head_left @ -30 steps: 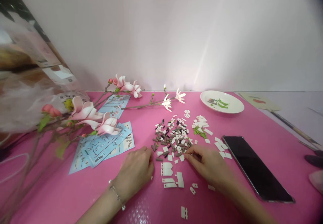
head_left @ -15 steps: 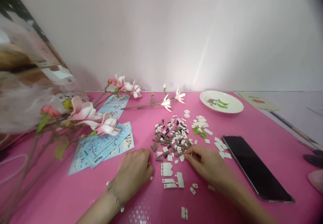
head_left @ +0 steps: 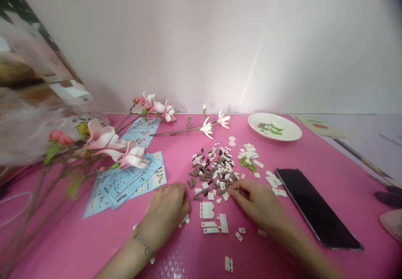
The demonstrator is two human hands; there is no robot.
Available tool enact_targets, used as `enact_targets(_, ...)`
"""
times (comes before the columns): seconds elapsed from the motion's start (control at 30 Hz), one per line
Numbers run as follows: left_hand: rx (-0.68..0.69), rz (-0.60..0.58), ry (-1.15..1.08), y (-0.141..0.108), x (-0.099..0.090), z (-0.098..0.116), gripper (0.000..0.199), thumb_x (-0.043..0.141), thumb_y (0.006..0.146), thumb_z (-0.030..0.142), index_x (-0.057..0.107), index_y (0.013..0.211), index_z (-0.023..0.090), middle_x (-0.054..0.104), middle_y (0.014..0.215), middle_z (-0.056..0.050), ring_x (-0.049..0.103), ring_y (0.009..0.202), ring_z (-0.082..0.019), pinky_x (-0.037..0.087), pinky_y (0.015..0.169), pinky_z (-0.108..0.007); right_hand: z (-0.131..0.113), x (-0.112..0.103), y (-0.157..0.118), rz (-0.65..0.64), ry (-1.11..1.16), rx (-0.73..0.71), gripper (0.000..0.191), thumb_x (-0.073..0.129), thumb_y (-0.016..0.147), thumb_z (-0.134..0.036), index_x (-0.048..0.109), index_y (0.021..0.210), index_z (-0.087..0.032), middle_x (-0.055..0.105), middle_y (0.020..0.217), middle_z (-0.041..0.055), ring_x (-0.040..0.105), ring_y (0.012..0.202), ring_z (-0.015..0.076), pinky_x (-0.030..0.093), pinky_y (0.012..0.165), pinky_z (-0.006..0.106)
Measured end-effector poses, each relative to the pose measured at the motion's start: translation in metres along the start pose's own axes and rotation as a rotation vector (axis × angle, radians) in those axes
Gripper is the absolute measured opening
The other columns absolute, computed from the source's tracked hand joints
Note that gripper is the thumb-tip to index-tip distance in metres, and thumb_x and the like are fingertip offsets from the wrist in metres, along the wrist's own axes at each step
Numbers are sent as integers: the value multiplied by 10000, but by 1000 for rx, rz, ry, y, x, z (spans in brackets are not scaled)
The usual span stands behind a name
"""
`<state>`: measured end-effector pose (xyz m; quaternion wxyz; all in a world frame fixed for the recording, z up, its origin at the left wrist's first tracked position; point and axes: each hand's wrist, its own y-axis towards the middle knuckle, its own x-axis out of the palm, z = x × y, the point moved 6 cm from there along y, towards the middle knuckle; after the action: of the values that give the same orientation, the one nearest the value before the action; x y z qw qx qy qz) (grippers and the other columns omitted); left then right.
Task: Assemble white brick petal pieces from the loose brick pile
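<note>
A loose pile of small brown, white and black building pieces (head_left: 213, 170) lies on the pink table. At its near right edge is my right hand (head_left: 256, 199), thumb and fingertips pinched together; whatever is between them is too small to make out. My left hand (head_left: 168, 207) rests to the left of the pile with its fingers curled under, so their tips are hidden. Small white pieces (head_left: 186, 219) show beside its thumb. Between my hands lie white plate pieces (head_left: 207, 210), with a white T-shaped piece (head_left: 223, 223) close by.
Blue instruction sheets (head_left: 125, 191) lie at left under pink magnolia stems (head_left: 133, 155). A white-flowered branch (head_left: 179, 131) lies at the back. At right are a black phone (head_left: 317, 207), a white plate (head_left: 293, 134) with green leaf pieces, and a cluster of white and green pieces (head_left: 249, 155).
The small white pieces beside my left thumb show more now. My right hand stays pinched at the pile's edge. The whole view has shifted very slightly.
</note>
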<state>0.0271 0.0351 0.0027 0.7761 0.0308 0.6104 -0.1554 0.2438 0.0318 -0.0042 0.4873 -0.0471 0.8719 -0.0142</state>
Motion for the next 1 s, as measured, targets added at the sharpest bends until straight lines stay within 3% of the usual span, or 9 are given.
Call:
enact_targets(0.3,-62,72,-149,3,-5,-2,158,439,817,177,568,725,185,649,725,-33,550,609,-173,258,535,-265,4,1,1,41,16,-14,229,477,848,-336,656,769,-217,646,697,10,561,622,167,353,555,263)
enact_targets(0.63,72,247,-695,6,7,7,142,527,833,214,646,910,206,625,721,6,509,594,-130,363,570,-231,3,-4,2,259,-95,-158,219,457,889,-279,663,908,-207,620,861,46,569,808,192,405,659,283)
enact_targets(1.0,131,174,-1107,9,22,16,93,580,781,156,652,835,179,619,807,-18,560,690,-131,449,627,-225,-3,-4,7,375,-142,-307,207,446,868,-168,639,943,-159,614,868,78,545,842,227,433,748,374)
